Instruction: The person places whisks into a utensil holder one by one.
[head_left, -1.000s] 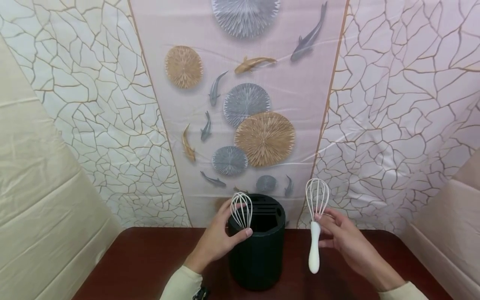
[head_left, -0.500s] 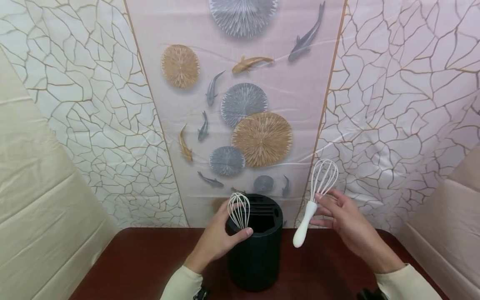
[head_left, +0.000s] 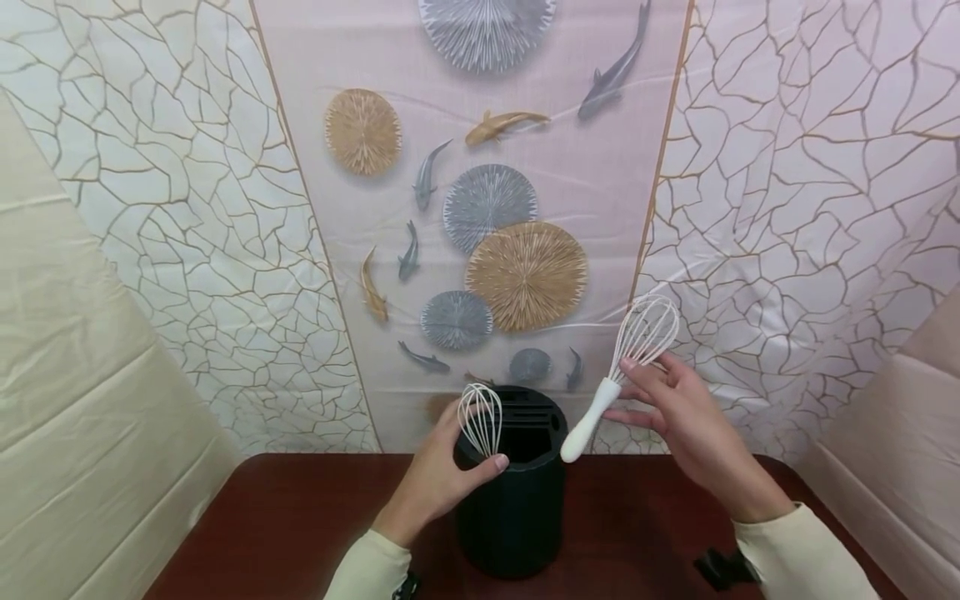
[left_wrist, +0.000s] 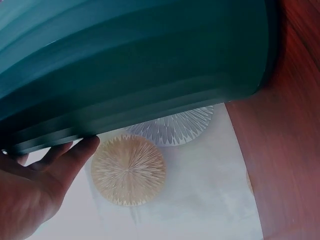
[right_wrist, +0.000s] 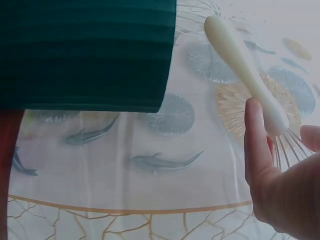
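Observation:
A dark green round utensil holder (head_left: pixel 512 521) stands upright on the table, its top split into compartments. My left hand (head_left: pixel 429 487) grips it near the rim, thumb at the front and fingers round the left side. One white wire whisk (head_left: pixel 481 417) stands in the holder's left part, its handle hidden inside. My right hand (head_left: pixel 693 429) pinches a second whisk (head_left: pixel 588 427) by its wires, just above the white handle. That handle slants down to the left, its end overlapping the holder's right rim in the head view. In the right wrist view the whisk handle (right_wrist: pixel 245 65) shows beside the holder (right_wrist: pixel 85 55).
The dark red table (head_left: pixel 285 533) ends at a patterned cloth backdrop (head_left: pixel 787 250) with printed fish and discs. Padded beige panels (head_left: pixel 82 400) flank both sides. A small black object (head_left: pixel 723 569) shows by the right sleeve.
My right hand has raised the second whisk and moved it leftward, turning it from near upright to a slant with its handle end by the holder. The left hand stays on the holder.

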